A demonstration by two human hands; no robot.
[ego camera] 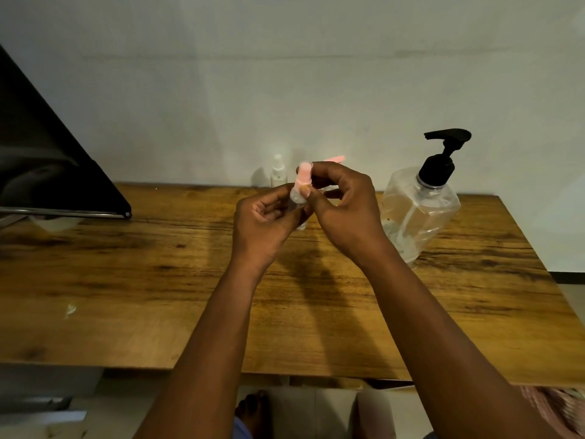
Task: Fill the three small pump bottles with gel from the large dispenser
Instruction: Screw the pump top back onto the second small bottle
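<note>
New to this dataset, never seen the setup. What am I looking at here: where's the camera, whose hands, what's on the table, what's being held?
There is no machine here: a person works with two bare hands. The single picture comes from a wide-angle camera worn on the head, looking forward and down.

The left hand grips the clear body of a small bottle, raised above the wooden table. The right hand pinches its pink pump top.

On the table stand a large clear dispenser with a black pump, right of the hands, and a small white-topped bottle by the wall. Something pink shows behind the right hand; it is too hidden to identify. A dark screen sits at the left.
</note>
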